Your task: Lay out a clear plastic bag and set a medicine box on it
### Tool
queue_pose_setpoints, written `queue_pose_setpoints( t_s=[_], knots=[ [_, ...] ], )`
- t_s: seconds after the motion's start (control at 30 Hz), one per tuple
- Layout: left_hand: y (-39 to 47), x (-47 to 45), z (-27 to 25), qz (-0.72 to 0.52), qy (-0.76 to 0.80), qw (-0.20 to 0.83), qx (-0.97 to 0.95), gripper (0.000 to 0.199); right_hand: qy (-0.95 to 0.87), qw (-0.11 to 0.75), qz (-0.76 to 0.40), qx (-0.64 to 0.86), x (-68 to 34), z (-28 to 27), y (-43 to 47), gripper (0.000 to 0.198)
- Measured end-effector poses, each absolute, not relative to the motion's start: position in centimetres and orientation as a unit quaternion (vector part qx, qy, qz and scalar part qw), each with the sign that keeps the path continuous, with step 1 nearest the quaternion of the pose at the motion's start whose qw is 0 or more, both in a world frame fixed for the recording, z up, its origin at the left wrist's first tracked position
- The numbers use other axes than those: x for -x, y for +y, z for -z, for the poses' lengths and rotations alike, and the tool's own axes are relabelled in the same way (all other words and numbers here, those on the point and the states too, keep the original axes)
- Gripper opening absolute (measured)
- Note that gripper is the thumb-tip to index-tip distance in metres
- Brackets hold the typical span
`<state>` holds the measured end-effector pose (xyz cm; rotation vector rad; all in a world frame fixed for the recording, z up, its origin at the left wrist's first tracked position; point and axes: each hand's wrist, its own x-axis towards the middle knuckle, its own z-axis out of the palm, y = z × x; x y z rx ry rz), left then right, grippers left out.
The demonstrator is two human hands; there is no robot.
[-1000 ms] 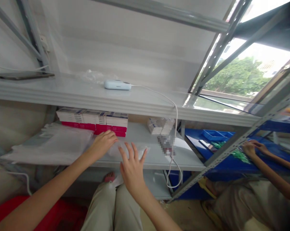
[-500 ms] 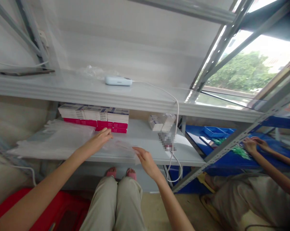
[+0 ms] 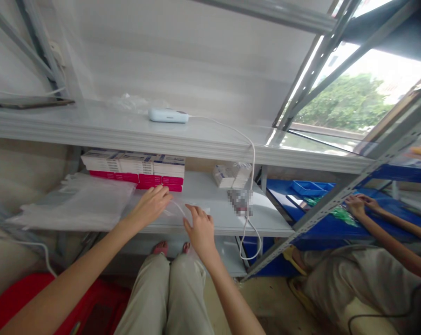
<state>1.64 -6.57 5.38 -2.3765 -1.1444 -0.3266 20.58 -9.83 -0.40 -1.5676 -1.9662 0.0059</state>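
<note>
Left hand [image 3: 153, 203], right hand [image 3: 200, 231]: fingers bent; gripping, can't tell
Film [image 3: 179, 207]: between them, on the shelf [image 3: 268, 216]
Boxes [image 3: 133, 166]: close behind left hand
Bags [image 3: 88, 204]: crowding the left
Cable [image 3: 254, 162]: hanging off right

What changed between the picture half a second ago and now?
The hands drew closer together: the left hand moved right, the right hand left, over the clear plastic. Whether either grip took or released it is unclear. The stacked boxes and pale blue device stayed put.
</note>
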Motion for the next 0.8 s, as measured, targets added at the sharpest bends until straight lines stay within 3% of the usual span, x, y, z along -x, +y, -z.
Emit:
queue_pose_setpoints(
  t_s=[0.17,0.3,0.4,0.47,0.53,0.7,0.8],
  knots=[
    [-6.4,-0.2,-5.6,0.118,-0.433,0.270,0.852,0.019,-0.737,0.293,0.008,0.609,-21.3,0.3,-9.3,0.031],
    [-7.0,-0.9,-4.3,0.199,-0.457,0.344,0.796,0.044,-0.726,0.280,-0.063,0.625,-21.9,0.1,-9.2,0.035],
    [-8.1,-2.7,-1.6,0.201,-0.336,0.363,0.845,0.049,-0.718,0.293,-0.119,0.620,-21.9,-0.3,-9.3,0.037],
    [-8.4,-4.0,0.5,0.170,-0.223,0.333,0.900,0.042,-0.717,0.309,-0.148,0.607,-22.0,-0.5,-9.2,0.038],
    [-8.1,-4.9,2.3,0.152,-0.209,0.286,0.923,0.037,-0.716,0.320,-0.164,0.598,-22.4,-0.6,-9.1,0.040],
    [-5.4,-5.1,4.8,0.118,-0.471,0.098,0.869,0.041,-0.720,0.307,-0.170,0.599,-24.0,-0.4,-8.8,0.053],
    [-4.3,-4.6,5.2,0.102,-0.488,0.045,0.866,0.029,-0.734,0.268,-0.140,0.608,-24.6,-0.2,-8.5,0.065]
  ],
)
